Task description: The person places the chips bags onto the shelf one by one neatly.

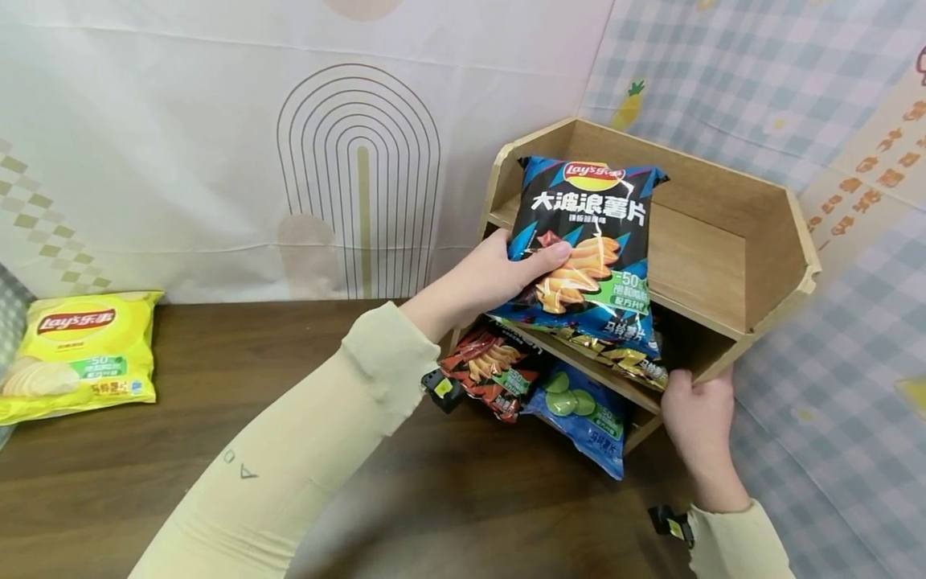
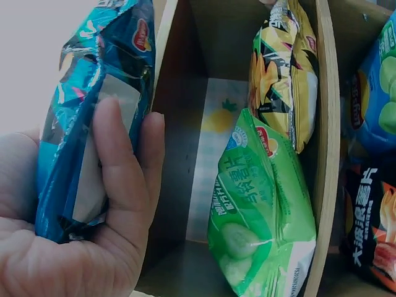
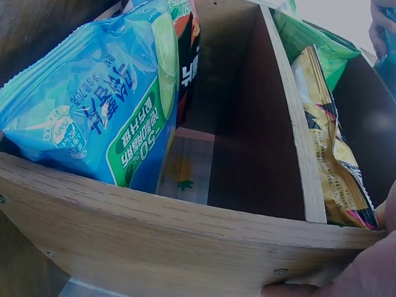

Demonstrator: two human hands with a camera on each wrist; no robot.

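In the head view my left hand (image 1: pixel 495 277) holds a black and blue bag of Lay's potato chips (image 1: pixel 571 281) in front of the wooden shelf (image 1: pixel 705 249), thumb across its face and fingers behind. The left wrist view shows those fingers around the chip bag (image 2: pixel 127 55). My right hand (image 1: pixel 700 418) grips the shelf's right side panel, beside the middle compartment. That compartment contains a gold chip bag (image 2: pixel 278 80) and a green chip bag (image 2: pixel 263 210). Below them, a red and black chip bag (image 1: pixel 488 366) and a blue chip bag (image 1: pixel 582 414) stick out of the bottom compartment.
A yellow chip bag (image 1: pixel 87 354) lies at the far left of the dark wooden table (image 1: pixel 289 386). The shelf stands in the corner, near the patterned back cloth (image 1: pixel 492 80) and the checked side cloth (image 1: pixel 861 450).
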